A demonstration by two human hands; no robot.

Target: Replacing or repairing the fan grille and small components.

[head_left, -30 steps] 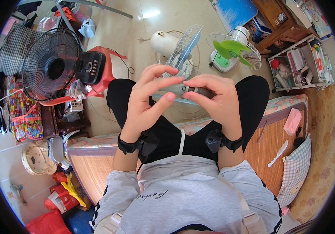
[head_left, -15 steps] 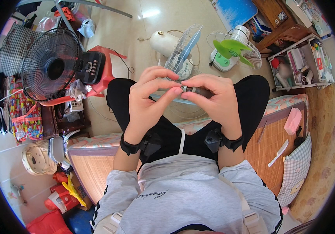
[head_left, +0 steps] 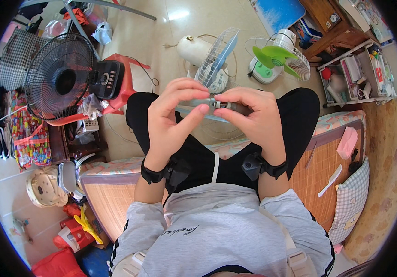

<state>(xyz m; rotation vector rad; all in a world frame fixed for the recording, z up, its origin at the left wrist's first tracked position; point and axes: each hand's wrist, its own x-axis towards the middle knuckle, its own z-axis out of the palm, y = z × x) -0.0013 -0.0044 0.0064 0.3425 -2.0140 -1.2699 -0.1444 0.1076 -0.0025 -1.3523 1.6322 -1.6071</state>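
My left hand (head_left: 173,117) and right hand (head_left: 258,117) are raised between my knees, holding a small grey cylindrical object (head_left: 216,104) with a pale metallic middle. My right thumb and fingers pinch its right part, covering much of it. My left fingers and thumb are curled round its left part. Behind my hands stands a white fan (head_left: 190,51) with a wire cage and blue blades, its lower part partly hidden. A fan with green blades (head_left: 272,57) stands beyond my right hand.
A black fan (head_left: 62,81) and red chair (head_left: 129,78) are at left, among piled clutter. A wheeled storage rack (head_left: 346,76) stands at right by wooden furniture. I sit on a mat-covered bed (head_left: 106,194) with a pillow (head_left: 348,203) and pink package (head_left: 346,143).
My left fingers have closed in on the object from a looser pose, then shifted slightly left, showing more grey between them. My right hand keeps its grip, moving little.
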